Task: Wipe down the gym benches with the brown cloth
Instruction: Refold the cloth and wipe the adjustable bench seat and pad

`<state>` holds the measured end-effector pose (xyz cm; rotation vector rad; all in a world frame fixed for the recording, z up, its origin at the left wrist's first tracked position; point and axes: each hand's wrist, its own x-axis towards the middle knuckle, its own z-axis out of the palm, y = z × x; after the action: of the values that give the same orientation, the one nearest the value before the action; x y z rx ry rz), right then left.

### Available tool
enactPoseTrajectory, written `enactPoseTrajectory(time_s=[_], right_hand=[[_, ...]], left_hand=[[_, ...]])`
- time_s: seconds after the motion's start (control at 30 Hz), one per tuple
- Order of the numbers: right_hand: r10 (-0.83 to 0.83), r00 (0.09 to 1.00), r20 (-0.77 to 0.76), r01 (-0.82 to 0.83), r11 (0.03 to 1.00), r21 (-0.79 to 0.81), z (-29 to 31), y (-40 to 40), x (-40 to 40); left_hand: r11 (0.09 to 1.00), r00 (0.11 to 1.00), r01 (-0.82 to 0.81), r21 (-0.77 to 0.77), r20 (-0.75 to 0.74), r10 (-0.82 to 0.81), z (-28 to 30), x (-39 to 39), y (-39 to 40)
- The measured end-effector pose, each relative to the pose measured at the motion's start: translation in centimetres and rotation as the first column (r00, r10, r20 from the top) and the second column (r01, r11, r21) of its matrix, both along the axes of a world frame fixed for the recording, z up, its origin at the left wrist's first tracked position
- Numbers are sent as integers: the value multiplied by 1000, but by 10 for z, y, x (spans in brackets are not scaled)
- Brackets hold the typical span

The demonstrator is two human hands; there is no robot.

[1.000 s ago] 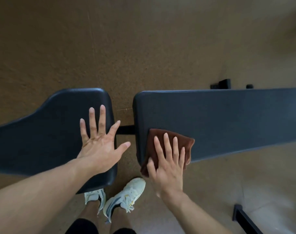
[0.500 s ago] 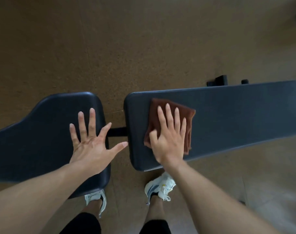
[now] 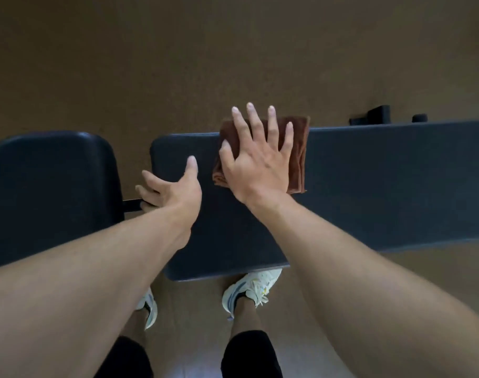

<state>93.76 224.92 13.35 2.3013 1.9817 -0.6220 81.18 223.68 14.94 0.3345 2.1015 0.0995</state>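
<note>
A long black padded bench pad runs from the middle to the right. A folded brown cloth lies at its far edge and hangs slightly over it. My right hand presses flat on the cloth, fingers spread, tips past the far edge. My left hand grips the left end of this pad, thumb on top and fingers curled over the edge into the gap. A second black pad, the seat, lies to the left across that gap.
A black frame bar joins the two pads in the gap. Black bench feet show beyond the pad's far edge. Brown speckled floor lies all around. My white shoes stand under the near edge.
My right hand has pushed the cloth from the near edge across to the far edge of the long pad. My left hand left the seat pad and took hold of the long pad's left end.
</note>
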Motion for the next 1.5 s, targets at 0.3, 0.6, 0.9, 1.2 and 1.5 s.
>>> enactPoseTrajectory(time_s=[0.3, 0.6, 0.9, 1.2, 1.5], right_hand=[[192, 981, 9, -192, 981, 33, 11, -207, 73], [168, 984, -52, -166, 985, 43, 0, -17, 56], [489, 872, 29, -489, 872, -4, 13, -179, 125], [119, 992, 28, -119, 993, 4, 4, -19, 69], [382, 918, -109, -381, 924, 29, 8, 16, -92]], left_hand=[[993, 983, 119, -4, -140, -118, 5, 7, -11], [988, 965, 154, 10, -218, -148, -2, 13, -8], [987, 968, 161, -13, -192, -160, 3, 16, -8], [986, 978, 163, 15, -136, -160, -2, 13, -5], [959, 909, -224, 176, 392, 140, 7, -62, -116]])
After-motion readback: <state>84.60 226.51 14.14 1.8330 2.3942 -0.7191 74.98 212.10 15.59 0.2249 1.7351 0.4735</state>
